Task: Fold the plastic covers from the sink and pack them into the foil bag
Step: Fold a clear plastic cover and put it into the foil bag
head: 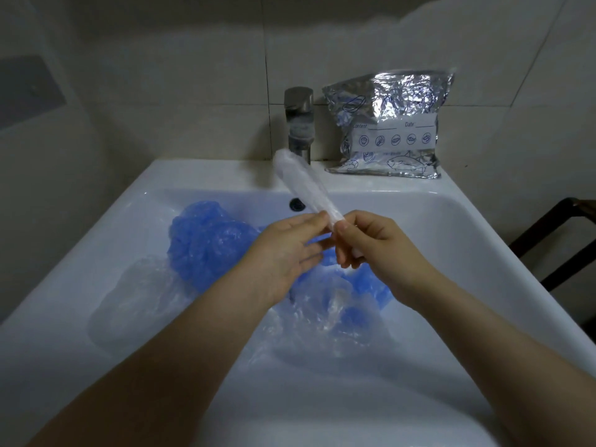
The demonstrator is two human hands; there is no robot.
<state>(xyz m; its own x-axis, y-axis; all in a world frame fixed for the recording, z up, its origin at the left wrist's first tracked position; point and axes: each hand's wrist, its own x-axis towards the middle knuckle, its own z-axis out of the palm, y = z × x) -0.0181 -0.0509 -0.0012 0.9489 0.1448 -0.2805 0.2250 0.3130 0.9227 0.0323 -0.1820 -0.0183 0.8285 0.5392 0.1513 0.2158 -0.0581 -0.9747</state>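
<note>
Clear plastic cover [303, 183], rolled tight

two bare forearms reached in from the bottom edge, with no sleeves, watch or bracelet showing on either. the left hand [283, 250] and the right hand [371, 240] wore no gloves or rings. the fingers [311, 221] had short, plain, unpainted nails.

Both bare forearms reach forward and converge. The left hand [287, 250] lies palm half-up, fingers fairly straight, fingertips touching a rolled cover [306, 185]. The right hand [367, 240], just beside it, curls thumb and fingers round the roll's near end.
</note>
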